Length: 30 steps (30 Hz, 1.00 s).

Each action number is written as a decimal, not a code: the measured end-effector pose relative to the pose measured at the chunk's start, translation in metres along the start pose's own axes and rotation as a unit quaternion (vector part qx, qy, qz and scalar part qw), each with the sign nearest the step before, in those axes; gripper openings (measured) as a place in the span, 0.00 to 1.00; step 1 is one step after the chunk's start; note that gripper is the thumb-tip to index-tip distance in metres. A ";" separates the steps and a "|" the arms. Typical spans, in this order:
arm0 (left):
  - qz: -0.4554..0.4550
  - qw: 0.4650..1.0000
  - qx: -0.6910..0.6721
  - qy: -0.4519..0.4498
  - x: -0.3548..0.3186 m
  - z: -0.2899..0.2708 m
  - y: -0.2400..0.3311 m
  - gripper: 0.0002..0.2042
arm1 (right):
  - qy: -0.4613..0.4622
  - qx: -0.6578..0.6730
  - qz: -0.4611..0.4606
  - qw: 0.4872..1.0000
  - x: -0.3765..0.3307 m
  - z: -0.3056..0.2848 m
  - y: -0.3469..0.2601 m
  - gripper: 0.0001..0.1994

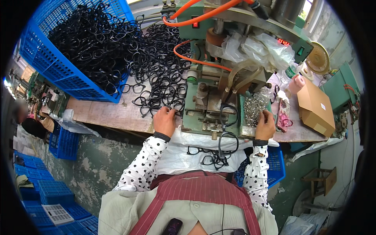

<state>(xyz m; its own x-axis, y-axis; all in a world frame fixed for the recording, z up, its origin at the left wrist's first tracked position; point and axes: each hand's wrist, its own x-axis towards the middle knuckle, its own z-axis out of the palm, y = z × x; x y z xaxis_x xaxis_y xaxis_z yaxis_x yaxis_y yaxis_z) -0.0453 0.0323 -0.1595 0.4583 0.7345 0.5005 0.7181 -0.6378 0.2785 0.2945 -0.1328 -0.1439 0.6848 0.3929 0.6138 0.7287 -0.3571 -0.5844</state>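
Observation:
My left hand (164,123) reaches to the near edge of a loose spread of black eyeglass frames (162,84). Its fingers are closed around part of a frame lying there. On the right, my right hand (266,126) is at a green tray of small shiny metal pieces (254,109), thumb and fingertips pinched together; what they hold is too small to tell. Between the hands, one black eyeglass frame (228,143) hangs from the fixture (209,103) of a green bench machine, one rim over the fixture and the other past its front edge.
A tilted blue crate (55,66) full of eyeglass frames stands at the far left. Several frames (213,158) lie on white cloth over my lap. Right of the tray are a cardboard box (315,109), a pink roll (297,84) and a bottle (290,72). Orange hoses (203,17) cross the machine.

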 end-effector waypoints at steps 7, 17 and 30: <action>-0.059 0.997 0.029 -0.029 0.004 -0.003 -0.004 0.08 | -0.021 -0.039 -0.065 0.997 0.001 0.004 0.010 0.03; 0.231 0.941 -0.178 0.172 0.048 -0.073 0.082 0.19 | -0.009 -0.110 -0.104 0.988 0.006 -0.003 -0.005 0.03; 0.404 0.873 -0.250 0.110 0.053 -0.063 0.130 0.20 | -0.056 -0.017 -0.019 0.998 0.012 -0.007 -0.018 0.04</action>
<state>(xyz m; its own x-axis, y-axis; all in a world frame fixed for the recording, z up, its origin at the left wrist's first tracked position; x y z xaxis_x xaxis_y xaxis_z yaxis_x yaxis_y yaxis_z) 0.0391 -0.0266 -0.0449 0.5575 -0.0296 0.8296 -0.1370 -0.9889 0.0568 0.2893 -0.1280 -0.1219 0.6528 0.4978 0.5710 0.7552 -0.3687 -0.5419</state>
